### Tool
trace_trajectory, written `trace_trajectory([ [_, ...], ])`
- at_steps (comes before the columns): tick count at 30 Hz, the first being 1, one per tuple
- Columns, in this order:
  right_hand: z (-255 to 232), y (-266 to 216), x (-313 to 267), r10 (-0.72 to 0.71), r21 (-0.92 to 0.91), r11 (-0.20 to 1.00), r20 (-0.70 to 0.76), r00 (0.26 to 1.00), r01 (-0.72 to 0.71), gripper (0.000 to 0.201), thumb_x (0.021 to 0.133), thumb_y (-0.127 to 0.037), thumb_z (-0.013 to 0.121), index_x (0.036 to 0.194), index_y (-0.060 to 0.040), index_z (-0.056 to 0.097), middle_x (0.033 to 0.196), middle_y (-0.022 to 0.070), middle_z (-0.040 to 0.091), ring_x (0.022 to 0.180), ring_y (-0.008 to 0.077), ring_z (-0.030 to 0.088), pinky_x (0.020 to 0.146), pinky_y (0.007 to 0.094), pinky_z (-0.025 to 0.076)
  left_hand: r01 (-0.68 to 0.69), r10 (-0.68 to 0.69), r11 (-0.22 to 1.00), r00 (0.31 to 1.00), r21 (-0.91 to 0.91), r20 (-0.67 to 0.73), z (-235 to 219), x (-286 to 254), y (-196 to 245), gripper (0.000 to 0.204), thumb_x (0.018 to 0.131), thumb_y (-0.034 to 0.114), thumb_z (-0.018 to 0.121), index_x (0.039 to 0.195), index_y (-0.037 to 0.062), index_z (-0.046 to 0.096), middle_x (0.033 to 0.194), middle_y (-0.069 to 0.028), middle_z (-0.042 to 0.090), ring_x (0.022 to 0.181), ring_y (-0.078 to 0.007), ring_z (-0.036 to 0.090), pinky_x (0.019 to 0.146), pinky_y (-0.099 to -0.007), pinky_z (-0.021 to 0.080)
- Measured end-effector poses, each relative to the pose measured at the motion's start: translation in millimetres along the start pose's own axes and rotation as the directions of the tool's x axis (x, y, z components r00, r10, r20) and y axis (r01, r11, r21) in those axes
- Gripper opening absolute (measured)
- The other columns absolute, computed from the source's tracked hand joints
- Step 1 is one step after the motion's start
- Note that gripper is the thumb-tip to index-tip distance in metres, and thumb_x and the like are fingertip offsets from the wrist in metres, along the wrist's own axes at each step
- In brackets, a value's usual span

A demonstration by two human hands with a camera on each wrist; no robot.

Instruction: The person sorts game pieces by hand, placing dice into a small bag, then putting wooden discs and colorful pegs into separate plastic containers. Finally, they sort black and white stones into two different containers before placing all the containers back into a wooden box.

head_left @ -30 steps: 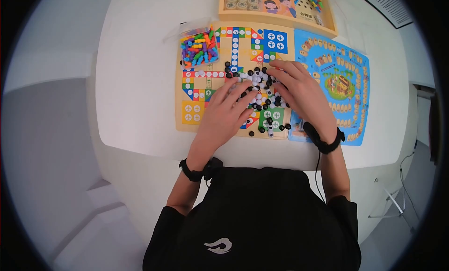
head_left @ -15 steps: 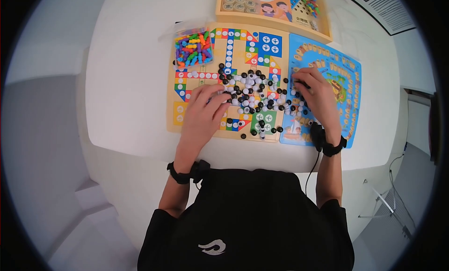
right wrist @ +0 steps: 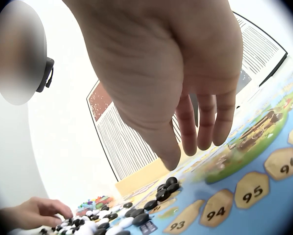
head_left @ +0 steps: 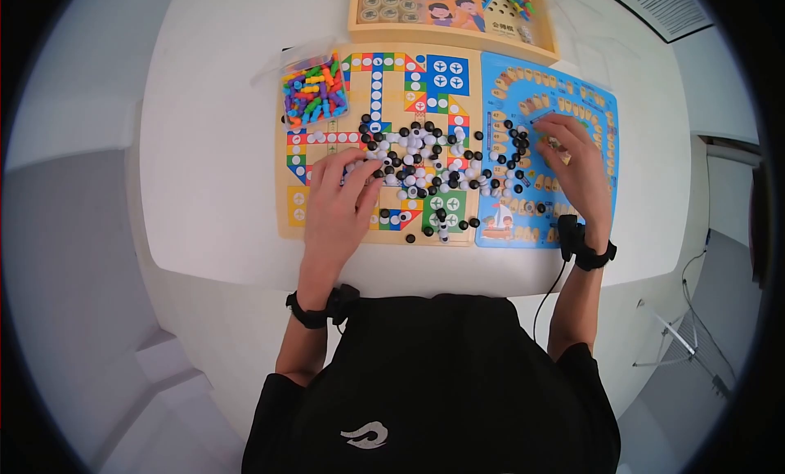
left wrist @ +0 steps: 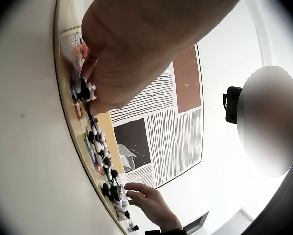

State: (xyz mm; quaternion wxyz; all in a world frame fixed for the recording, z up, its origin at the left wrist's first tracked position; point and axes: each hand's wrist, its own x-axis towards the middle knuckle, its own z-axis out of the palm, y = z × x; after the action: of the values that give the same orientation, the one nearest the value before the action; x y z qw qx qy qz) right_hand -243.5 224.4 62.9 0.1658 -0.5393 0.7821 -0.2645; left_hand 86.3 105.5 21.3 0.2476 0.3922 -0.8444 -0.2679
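Several black and white round stones (head_left: 425, 163) lie scattered over a colourful wooden ludo board (head_left: 298, 204) and spill onto a blue numbered game board (head_left: 593, 114) to its right. My left hand (head_left: 356, 165) lies palm down on the left edge of the pile, fingertips touching stones (left wrist: 82, 93). My right hand (head_left: 546, 135) is over the blue board, fingers straight and hanging down (right wrist: 198, 142), holding nothing. Black stones (right wrist: 163, 193) lie just beyond its fingertips.
A clear box of coloured pegs (head_left: 313, 91) sits at the ludo board's far left corner. A wooden game box (head_left: 450, 8) stands behind the boards. The round white table (head_left: 221, 147) ends just in front of the boards, near my body.
Both hands have moved apart from the middle of the pile. The right went right onto the blue board, the left went left, and the stones are spread wider.
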Motion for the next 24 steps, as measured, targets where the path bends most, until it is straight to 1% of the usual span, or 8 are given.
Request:
trace_trajectory([
  [1,1,-1,-1,0.005,0.0,1.0,-0.003,1.0,-0.005,0.025,0.089,-0.002,0.074,0.114,-0.0057,0.073,0.121,0.0064,0.069,0.106,0.0294,0.068,0.087,0.0372,0.057,-0.045,0.045,0.998,0.999,0.032,0.0,0,2,4,0.029,0.087,0.008,0.079,0.115,0.0112,0.072,0.123,-0.0064,0.063,0.115,-0.0326,0.057,0.094,-0.0438,0.052],
  [3,3,-3,-1,-0.217,-0.063,0.973,0.064,0.974,0.221,0.029,0.087,-0.004,0.076,0.116,-0.0063,0.073,0.123,0.0054,0.069,0.111,0.0286,0.065,0.092,0.0381,0.056,-0.092,0.092,0.994,0.996,0.064,0.005,3,3,9,0.029,0.087,0.009,0.079,0.115,0.0111,0.072,0.124,-0.0066,0.062,0.118,-0.0334,0.056,0.095,-0.0443,0.051],
  [7,16,-16,0,-0.249,-0.05,0.966,0.08,0.965,0.253,0.033,0.084,-0.004,0.078,0.116,-0.0061,0.072,0.124,0.0051,0.067,0.112,0.0287,0.063,0.094,0.0396,0.055,-0.208,0.204,0.977,0.976,0.052,0.076,10,7,16,0.034,0.087,0.015,0.08,0.119,0.0124,0.071,0.129,-0.0064,0.061,0.13,-0.0355,0.052,0.102,-0.0456,0.049],
  [9,19,-20,2,-0.347,-0.039,0.934,0.149,0.926,0.356,0.033,0.083,-0.002,0.078,0.115,-0.0056,0.072,0.125,0.0051,0.066,0.114,0.0284,0.062,0.093,0.0403,0.055,-0.261,0.253,0.963,0.961,0.067,0.108,13,10,22,0.035,0.087,0.018,0.08,0.12,0.0129,0.071,0.131,-0.0062,0.06,0.134,-0.0358,0.05,0.105,-0.0458,0.048],
  [12,23,-19,-2,-0.397,-0.089,0.904,0.182,0.9,0.417,0.03,0.083,-0.002,0.077,0.112,-0.0049,0.072,0.124,0.0055,0.066,0.114,0.028,0.061,0.092,0.0405,0.055,-0.32,0.305,0.947,0.919,0.021,0.249,16,14,35,0.037,0.087,0.02,0.08,0.122,0.0121,0.072,0.136,-0.0063,0.061,0.14,-0.037,0.047,0.111,-0.0482,0.046],
  [16,20,-6,-12,-0.323,-0.068,0.939,0.154,0.934,0.336,0.025,0.084,-0.002,0.076,0.109,-0.0039,0.073,0.12,0.0062,0.067,0.111,0.0285,0.063,0.092,0.0405,0.055,-0.362,0.336,0.93,0.907,0.065,0.253,23,11,32,0.032,0.088,0.016,0.079,0.119,0.0124,0.073,0.135,-0.0049,0.061,0.137,-0.036,0.049,0.109,-0.0481,0.047],
  [22,10,7,-25,-0.245,-0.089,0.963,0.085,0.966,0.253,0.019,0.085,-0.002,0.076,0.103,-0.0023,0.073,0.11,0.008,0.069,0.102,0.0304,0.066,0.088,0.0408,0.056,-0.294,0.286,0.956,0.937,0.011,0.201,19,9,17,0.022,0.086,0.008,0.078,0.108,0.0105,0.074,0.122,-0.0036,0.065,0.126,-0.0327,0.056,0.101,-0.0435,0.052],
  [24,7,3,-24,-0.264,-0.142,0.952,0.07,0.962,0.271,0.019,0.085,-0.002,0.076,0.103,-0.0029,0.073,0.109,0.0076,0.069,0.101,0.03,0.066,0.087,0.04,0.056,-0.271,0.267,0.962,0.958,0.026,0.107,16,9,14,0.021,0.085,0.006,0.079,0.106,0.01,0.074,0.116,-0.0038,0.067,0.12,-0.0314,0.058,0.097,-0.042,0.052],
])
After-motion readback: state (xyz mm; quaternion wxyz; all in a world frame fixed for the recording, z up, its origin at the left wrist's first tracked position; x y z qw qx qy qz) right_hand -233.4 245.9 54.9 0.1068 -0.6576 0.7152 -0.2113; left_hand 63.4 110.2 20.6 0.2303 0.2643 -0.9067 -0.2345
